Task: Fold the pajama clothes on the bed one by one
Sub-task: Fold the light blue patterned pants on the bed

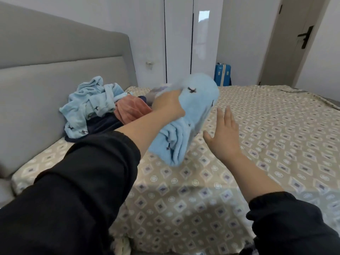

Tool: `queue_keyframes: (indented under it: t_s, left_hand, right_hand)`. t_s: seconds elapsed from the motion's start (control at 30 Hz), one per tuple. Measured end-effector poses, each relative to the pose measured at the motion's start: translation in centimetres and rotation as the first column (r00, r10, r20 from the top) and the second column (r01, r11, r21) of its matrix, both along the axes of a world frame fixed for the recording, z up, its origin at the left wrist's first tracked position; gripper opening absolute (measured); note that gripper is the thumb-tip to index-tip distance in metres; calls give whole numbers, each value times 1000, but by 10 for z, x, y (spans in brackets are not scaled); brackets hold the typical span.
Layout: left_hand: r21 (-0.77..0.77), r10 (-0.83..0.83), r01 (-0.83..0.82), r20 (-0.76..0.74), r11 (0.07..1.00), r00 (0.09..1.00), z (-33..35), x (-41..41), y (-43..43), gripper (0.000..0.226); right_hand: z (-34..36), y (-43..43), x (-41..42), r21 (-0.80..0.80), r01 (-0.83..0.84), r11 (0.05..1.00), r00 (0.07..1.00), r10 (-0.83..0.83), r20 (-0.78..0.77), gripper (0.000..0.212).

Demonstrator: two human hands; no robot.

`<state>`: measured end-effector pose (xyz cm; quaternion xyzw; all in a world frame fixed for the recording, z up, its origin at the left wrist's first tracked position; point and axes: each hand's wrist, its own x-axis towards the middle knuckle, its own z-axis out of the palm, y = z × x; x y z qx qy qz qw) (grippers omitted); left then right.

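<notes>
My left hand [168,105] grips a light blue pajama piece [185,122] with small dark marks and holds it bunched in the air above the bed [257,144]. Its lower end hangs just over the sheet. My right hand [223,133] is open with fingers spread, just right of the hanging cloth and not touching it. A pile of clothes lies by the headboard: another light blue pajama piece [88,103], an orange-pink garment [131,111] and a dark navy garment [99,126] underneath.
The grey padded headboard [55,70] runs along the left. A white wardrobe [184,39] and a blue suitcase [222,74] stand beyond the bed; a door [290,43] is at the far right. The patterned sheet spreads wide to the right.
</notes>
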<state>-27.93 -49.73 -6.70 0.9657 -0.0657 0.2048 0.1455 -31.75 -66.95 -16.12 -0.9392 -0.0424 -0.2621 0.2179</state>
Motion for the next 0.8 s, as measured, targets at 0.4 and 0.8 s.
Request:
queue_keyframes:
  t_s: [0.4,0.8]
  left_hand:
    - [499,-207,331,-288,801,935,-180,-66,46,64]
    - [-411,162,-343,-416,845,895,-171,-26,54,68]
  right_hand:
    - [-113,-25,-28,-253,-264,931,880,126,-457,82]
    - [-103,1,13,492,163,855,908,64,-413,76]
